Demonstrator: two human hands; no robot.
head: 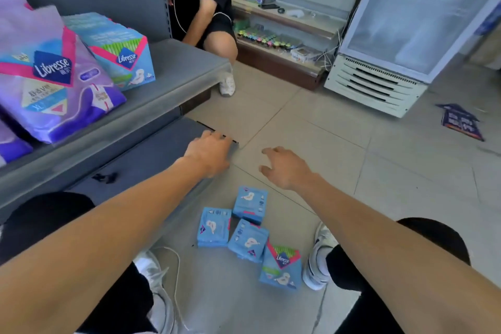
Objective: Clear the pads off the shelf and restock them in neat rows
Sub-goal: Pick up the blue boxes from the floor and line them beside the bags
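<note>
Head view, looking down at floor & low shelving: both arms reach fwd, nothing in either hand. Left hand (210, 150) hovers at the corner of the bottom shelf (151, 156), fingers loosely spread, palm down; can't tell if fingertips touch the edge. Right hand (284, 168) hangs over bare floor tile, fingers spread & slightly curled, gripping nothing. Count: 4 small blue pad packs on the floor between the feet, i.e. top pack (250, 203), left pack (214, 226), middle pack (249, 240), and green-topped pack (282, 270) nearest the right shoe; they lie touching/overlapping in a loose cluster, some look stacked so there may be more underneath. On the upper shelf (173, 81): 1 big purple pack (51, 81), 1 blue-green pack (119, 51) beside it, plus part of another purple pack at the far left edge. Handling, as a guess: packs look light, soft plastic wrap over squashy contents, a bit slick; they won't break but will dent & slide off each other. Best held flat across the two broad faces, thumb one side, fingers other; small ones prob. go 2–3 per grab. Purple one is bulkier & floppy, so take w/ both hands at the sides. Second person crouches behind the shelf end.
</note>
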